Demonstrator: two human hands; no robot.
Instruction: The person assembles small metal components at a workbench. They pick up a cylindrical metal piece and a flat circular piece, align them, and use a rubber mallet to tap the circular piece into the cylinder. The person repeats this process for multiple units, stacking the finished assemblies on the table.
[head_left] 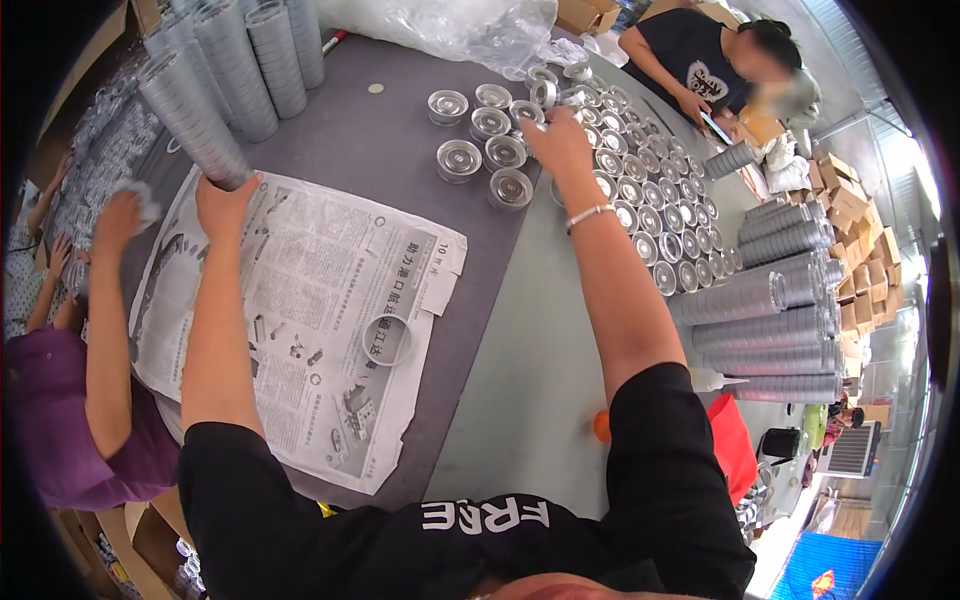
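The left hand (223, 207) grips the foot of a tall, tilted stack (190, 115), apparently to steady it; the stack rises from the fingers, up and leftward. The right hand (562, 148) is among round metal parts (459, 160), probably spread singly for easy picking: some just left of the fingers, many to their right. Whether these fingers pinch one, I cannot tell. Newspaper (310, 290) below the left fingers likely shields the tabletop (345, 130).
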